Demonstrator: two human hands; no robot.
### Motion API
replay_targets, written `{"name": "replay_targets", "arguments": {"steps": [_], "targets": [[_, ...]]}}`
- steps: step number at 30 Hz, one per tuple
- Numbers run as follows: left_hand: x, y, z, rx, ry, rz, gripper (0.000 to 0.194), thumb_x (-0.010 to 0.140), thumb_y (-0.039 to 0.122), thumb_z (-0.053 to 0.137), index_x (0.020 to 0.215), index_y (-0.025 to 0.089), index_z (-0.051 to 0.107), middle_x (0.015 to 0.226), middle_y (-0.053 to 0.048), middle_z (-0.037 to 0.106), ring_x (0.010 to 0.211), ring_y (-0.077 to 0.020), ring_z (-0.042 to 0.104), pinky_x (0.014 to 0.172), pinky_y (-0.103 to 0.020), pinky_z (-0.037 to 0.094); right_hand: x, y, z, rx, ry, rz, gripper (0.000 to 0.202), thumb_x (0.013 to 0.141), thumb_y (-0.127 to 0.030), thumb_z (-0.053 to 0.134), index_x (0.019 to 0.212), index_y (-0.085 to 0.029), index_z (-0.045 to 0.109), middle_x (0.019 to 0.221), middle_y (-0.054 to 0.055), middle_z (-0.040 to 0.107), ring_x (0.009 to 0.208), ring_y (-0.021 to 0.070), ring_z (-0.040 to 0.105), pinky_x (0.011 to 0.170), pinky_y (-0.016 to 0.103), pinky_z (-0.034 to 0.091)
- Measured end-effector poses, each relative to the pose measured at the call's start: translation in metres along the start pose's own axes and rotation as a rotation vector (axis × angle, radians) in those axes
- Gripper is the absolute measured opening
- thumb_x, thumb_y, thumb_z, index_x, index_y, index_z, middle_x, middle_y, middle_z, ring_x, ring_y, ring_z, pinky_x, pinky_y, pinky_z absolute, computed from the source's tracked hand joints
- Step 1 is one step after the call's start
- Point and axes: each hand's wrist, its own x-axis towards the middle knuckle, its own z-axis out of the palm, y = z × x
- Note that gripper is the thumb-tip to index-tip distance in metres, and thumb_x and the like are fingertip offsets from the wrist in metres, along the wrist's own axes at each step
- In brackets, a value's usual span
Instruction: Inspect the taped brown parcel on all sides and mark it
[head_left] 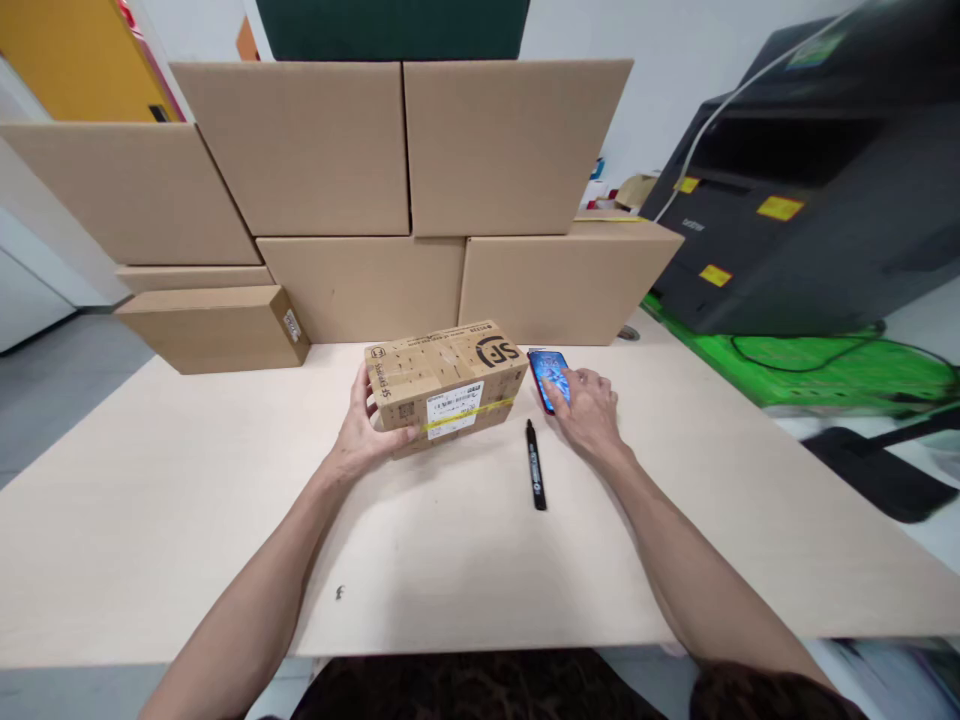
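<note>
My left hand point(367, 430) grips the left end of a brown cardboard parcel point(442, 370), its thumb along the front and its fingers round the back corner. The parcel carries an SF logo, a white shipping label point(454, 408) and a strip of yellow tape. On the right, my right hand point(590, 408) rests on a smartphone point(550, 370) with a lit blue screen, thumb over the screen and fingers at its right side. Between the parcel and my right forearm lies a black marker pen point(535, 465), its tip end pointing away from me.
Stacked cardboard boxes point(330, 150) form a wall along the back of the pale table point(187, 520). A smaller box point(217, 325) stands at the back left. Beyond the right edge are a dark grey machine point(750, 220) and a green surface point(825, 375) with a black cable.
</note>
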Motion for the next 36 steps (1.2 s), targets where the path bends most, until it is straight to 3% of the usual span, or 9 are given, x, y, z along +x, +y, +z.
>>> {"name": "replay_targets", "arguments": {"steps": [5, 10, 15, 19, 24, 27, 30, 33, 36], "targets": [[-0.002, 0.007, 0.003, -0.268, 0.029, -0.062, 0.118, 0.064, 0.049, 0.100, 0.163, 0.019, 0.044, 0.151, -0.022, 0.069, 0.139, -0.0454, 0.067, 0.115, -0.062, 0.055, -0.005, -0.019, -0.003, 0.721, -0.078, -0.199, 0.093, 0.087, -0.092, 0.050, 0.155, -0.029, 0.055, 0.160, 0.016, 0.059, 0.151, 0.0385, 0.054, 0.126, 0.060, 0.043], [-0.005, 0.014, 0.007, -0.436, 0.008, -0.079, 0.089, 0.070, 0.063, 0.094, 0.140, 0.015, 0.068, 0.135, -0.019, 0.079, 0.129, -0.0448, 0.074, 0.109, -0.056, 0.062, -0.032, -0.063, -0.016, 1.261, -0.530, -0.226, 0.094, 0.081, -0.062, 0.087, 0.162, -0.040, 0.045, 0.167, 0.004, 0.058, 0.153, 0.0343, 0.056, 0.129, 0.057, 0.044], [-0.006, 0.022, 0.011, -0.494, 0.076, -0.132, 0.084, 0.083, 0.082, 0.075, 0.137, 0.017, 0.071, 0.128, -0.017, 0.083, 0.128, -0.0412, 0.076, 0.109, -0.054, 0.064, -0.055, -0.086, -0.011, 1.399, -0.470, -0.047, 0.097, 0.076, -0.053, 0.090, 0.160, -0.038, 0.045, 0.155, 0.006, 0.069, 0.148, 0.0367, 0.061, 0.126, 0.061, 0.047], [-0.006, 0.019, 0.003, -0.157, 0.145, 0.055, 0.075, 0.103, 0.069, 0.059, 0.163, 0.025, 0.050, 0.161, -0.015, 0.064, 0.152, -0.0363, 0.059, 0.125, -0.055, 0.051, -0.070, -0.089, 0.000, 1.426, -0.407, 0.059, 0.097, 0.076, -0.056, 0.088, 0.159, -0.036, 0.043, 0.153, 0.008, 0.069, 0.144, 0.0390, 0.063, 0.121, 0.063, 0.051], [-0.010, 0.005, -0.001, 0.758, 0.172, 0.500, 0.077, 0.110, 0.066, 0.045, 0.177, 0.038, 0.022, 0.189, -0.008, 0.006, 0.174, -0.0379, 0.009, 0.138, -0.069, 0.014, -0.079, -0.087, -0.002, 1.478, -0.408, 0.152, 0.098, 0.071, -0.055, 0.092, 0.155, -0.033, 0.046, 0.152, 0.010, 0.068, 0.143, 0.0411, 0.063, 0.118, 0.063, 0.055], [-0.021, 0.008, 0.024, 1.101, 0.146, 0.675, 0.093, 0.109, 0.071, 0.034, 0.179, 0.022, -0.005, 0.186, -0.017, 0.010, 0.174, -0.0347, -0.004, 0.138, -0.069, -0.003, -0.084, -0.087, -0.003, 1.446, -0.388, 0.134, 0.100, 0.074, -0.053, 0.092, 0.159, -0.037, 0.041, 0.155, 0.009, 0.065, 0.145, 0.0394, 0.062, 0.119, 0.064, 0.053], [-0.036, 0.022, 0.058, 1.231, 0.063, 0.818, 0.106, 0.106, 0.080, 0.020, 0.176, 0.006, -0.007, 0.185, -0.021, 0.017, 0.173, -0.0256, -0.014, 0.142, -0.054, -0.005, -0.090, -0.089, 0.000, 1.415, -0.391, 0.080, 0.098, 0.077, -0.052, 0.092, 0.159, -0.037, 0.043, 0.156, 0.008, 0.065, 0.147, 0.0380, 0.059, 0.124, 0.063, 0.048], [-0.046, 0.036, 0.078, 1.269, -0.068, 0.881, 0.114, 0.104, 0.083, 0.020, 0.174, -0.005, 0.002, 0.179, -0.026, 0.033, 0.175, -0.0337, 0.004, 0.142, -0.051, 0.006, -0.096, -0.091, 0.004, 1.461, -0.438, 0.095, 0.085, 0.081, -0.051, 0.089, 0.154, -0.037, 0.049, 0.157, 0.006, 0.065, 0.149, 0.0357, 0.058, 0.127, 0.061, 0.046], [-0.044, 0.043, 0.075, 1.285, -0.135, 0.890, 0.113, 0.103, 0.083, 0.021, 0.174, -0.004, 0.006, 0.174, -0.025, 0.044, 0.170, -0.0355, 0.030, 0.141, -0.050, 0.011, -0.098, -0.092, 0.006, 1.505, -0.459, 0.115, 0.078, 0.081, -0.049, 0.089, 0.148, -0.035, 0.053, 0.155, 0.005, 0.066, 0.146, 0.0346, 0.061, 0.124, 0.057, 0.050]]}}
